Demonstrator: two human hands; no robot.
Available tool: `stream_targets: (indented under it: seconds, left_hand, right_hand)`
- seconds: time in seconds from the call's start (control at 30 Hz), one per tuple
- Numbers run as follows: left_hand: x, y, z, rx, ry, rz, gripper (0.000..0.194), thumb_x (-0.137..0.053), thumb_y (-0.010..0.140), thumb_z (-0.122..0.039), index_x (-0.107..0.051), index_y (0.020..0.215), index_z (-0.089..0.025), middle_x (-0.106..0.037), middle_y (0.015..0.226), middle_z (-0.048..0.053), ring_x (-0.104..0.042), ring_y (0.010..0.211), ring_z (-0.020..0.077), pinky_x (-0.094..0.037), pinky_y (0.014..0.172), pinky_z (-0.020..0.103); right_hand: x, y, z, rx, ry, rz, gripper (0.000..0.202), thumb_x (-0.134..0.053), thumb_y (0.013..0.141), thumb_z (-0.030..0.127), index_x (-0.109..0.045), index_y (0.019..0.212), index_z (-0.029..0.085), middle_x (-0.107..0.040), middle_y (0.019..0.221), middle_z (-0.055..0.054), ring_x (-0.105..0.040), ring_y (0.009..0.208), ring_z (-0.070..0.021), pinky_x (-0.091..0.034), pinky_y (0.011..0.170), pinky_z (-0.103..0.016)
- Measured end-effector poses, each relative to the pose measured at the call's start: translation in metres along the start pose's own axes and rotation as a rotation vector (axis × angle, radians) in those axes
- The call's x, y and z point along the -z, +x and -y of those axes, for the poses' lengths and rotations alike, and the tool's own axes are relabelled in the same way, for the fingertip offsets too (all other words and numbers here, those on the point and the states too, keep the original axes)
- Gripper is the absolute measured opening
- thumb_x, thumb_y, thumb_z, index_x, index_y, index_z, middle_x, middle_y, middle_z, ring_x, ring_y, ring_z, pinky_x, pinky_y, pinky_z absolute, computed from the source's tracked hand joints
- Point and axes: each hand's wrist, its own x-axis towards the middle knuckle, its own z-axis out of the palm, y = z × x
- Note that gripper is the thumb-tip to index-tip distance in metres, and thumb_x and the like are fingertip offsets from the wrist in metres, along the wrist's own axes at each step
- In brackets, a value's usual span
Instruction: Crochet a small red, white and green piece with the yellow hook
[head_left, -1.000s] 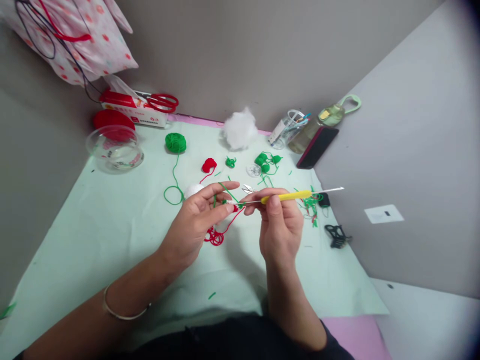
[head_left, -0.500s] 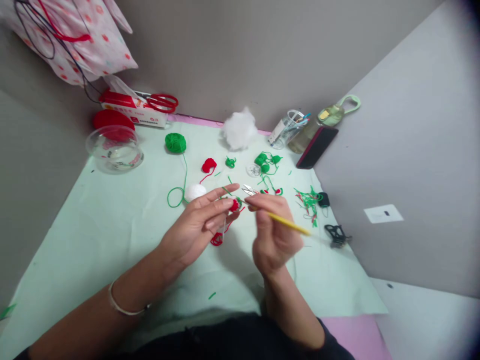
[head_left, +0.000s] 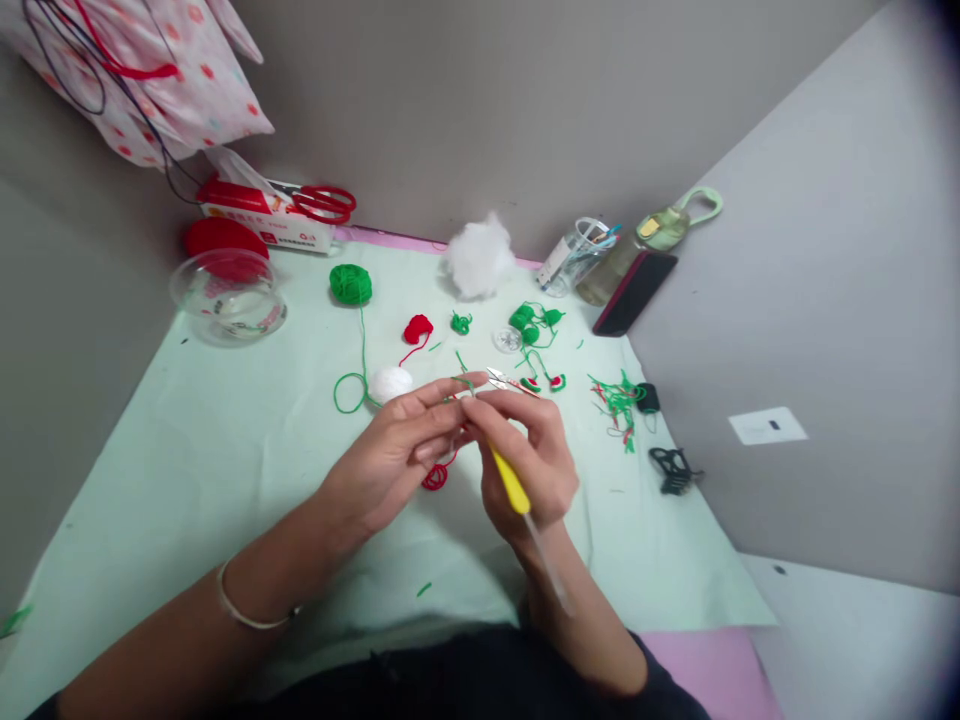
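Note:
My left hand (head_left: 401, 430) is closed in a pinch on a small red-and-green crochet piece (head_left: 463, 437), mostly hidden behind the fingers. Green yarn (head_left: 463, 379) passes over its raised index finger. My right hand (head_left: 536, 450) grips a crochet hook (head_left: 511, 482) by its yellow handle, the pale rear end slanting toward the wrist. Its fingertips meet the left fingers at the piece, so the hook's tip is hidden. Beside the left hand lies a white yarn ball (head_left: 391, 384); beneath, a coil of red yarn (head_left: 434, 477). Thread snips (head_left: 498, 379) lie just beyond both hands.
A green yarn ball (head_left: 351, 285), red crocheted piece (head_left: 418, 329), white stuffing (head_left: 480, 257) and green pieces (head_left: 529, 325) lie farther back. Yarn scraps (head_left: 619, 405) and a black claw clip (head_left: 675, 470) are right. A clear tub (head_left: 229, 310) stands left; a phone (head_left: 634, 293) leans back right.
My right hand has moved left and in against the left fingers. The hook has swung from pointing rightward to slanting down toward me, and the crochet piece is now mostly covered.

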Motion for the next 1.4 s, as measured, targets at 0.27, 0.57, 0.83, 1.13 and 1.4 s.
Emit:
stream_targets:
  seconds: [0.27,0.57,0.83,1.13,1.4]
  left_hand:
    - [0.006,0.0,-0.002,-0.082,0.05,-0.035,0.03,-0.081,0.086,-0.018,-0.08,0.116,-0.021,-0.042,0.054,-0.009,-0.039,0.053,0.0058,-0.053,0.08,0.021]
    - [0.002,-0.003,-0.002,-0.153,0.272,-0.06,0.029,-0.081,0.084,-0.022,-0.081,0.112,-0.025,-0.058,0.075,-0.004,-0.042,0.055,0.0065,-0.036,0.053,0.023]
    - [0.005,-0.003,0.005,-0.352,0.442,-0.164,0.031,-0.082,0.084,-0.021,-0.081,0.114,-0.026,-0.059,0.084,-0.001,-0.049,0.069,0.0106,-0.043,0.063,0.023]
    - [0.001,-0.003,0.003,-0.349,0.469,-0.195,0.034,-0.088,0.079,-0.026,-0.08,0.112,-0.023,-0.063,0.081,-0.002,-0.048,0.063,0.0094,-0.041,0.059,0.023]
    - [0.003,-0.003,0.003,-0.377,0.536,-0.222,0.03,-0.087,0.08,-0.027,-0.082,0.109,-0.023,-0.063,0.081,-0.002,-0.05,0.066,0.0097,-0.042,0.062,0.023]
  right_hand:
    - [0.003,0.01,-0.007,-0.495,0.473,-0.033,0.019,-0.063,0.101,0.034,-0.078,0.098,0.023,-0.074,0.086,-0.004,-0.066,0.067,-0.0147,-0.057,0.062,-0.032]
    - [0.004,0.012,-0.007,-0.593,0.564,-0.01,0.021,-0.06,0.103,0.036,-0.071,0.096,0.02,-0.077,0.083,-0.004,-0.07,0.067,-0.0149,-0.06,0.062,-0.031]
    - [0.006,0.005,0.004,-0.199,0.159,0.037,0.02,-0.052,0.105,0.019,-0.07,0.11,0.024,-0.078,0.095,-0.004,-0.074,0.078,-0.017,-0.062,0.072,-0.035]
    - [0.003,0.003,0.003,-0.156,0.164,-0.05,0.023,-0.051,0.104,0.015,-0.071,0.111,0.025,-0.077,0.093,-0.003,-0.071,0.072,-0.0155,-0.059,0.066,-0.033]
    - [0.003,0.002,-0.001,-0.015,0.102,0.031,0.024,-0.051,0.104,0.015,-0.068,0.117,0.024,-0.077,0.095,-0.005,-0.073,0.082,-0.019,-0.06,0.074,-0.037]
